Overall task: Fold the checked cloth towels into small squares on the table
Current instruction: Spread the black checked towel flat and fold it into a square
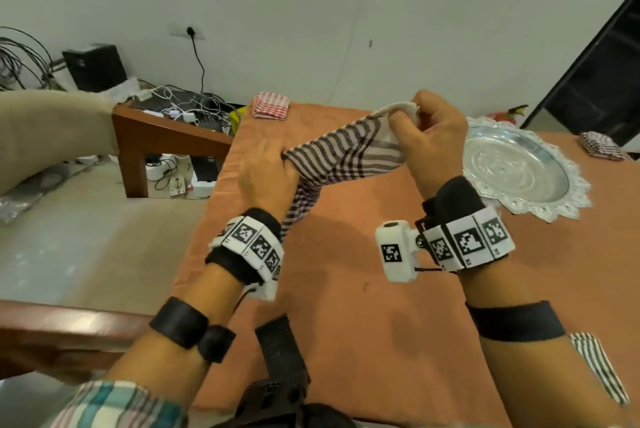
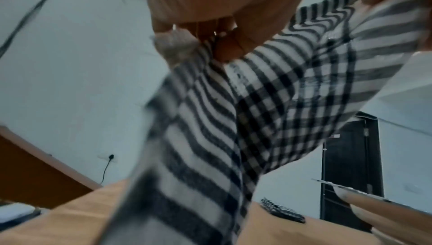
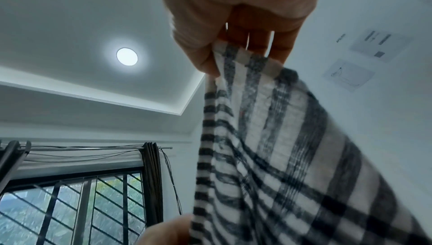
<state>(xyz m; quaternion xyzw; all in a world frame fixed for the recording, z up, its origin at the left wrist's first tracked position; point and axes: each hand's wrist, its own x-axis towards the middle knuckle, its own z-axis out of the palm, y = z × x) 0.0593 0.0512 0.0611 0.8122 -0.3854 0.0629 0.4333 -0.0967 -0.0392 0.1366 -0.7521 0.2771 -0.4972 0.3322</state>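
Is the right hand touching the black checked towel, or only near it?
Touching. In the right wrist view the right hand pinches the hem of the black checked towel between thumb and fingers; the head view shows the same grip.

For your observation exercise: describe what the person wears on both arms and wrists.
Both hands are bare. The left wrist and right wrist each carry a black wrap ringed with white blocks bearing black square markers. A white camera box juts from the right one. Black bands circle both forearms. A checked sleeve covers the left upper arm.
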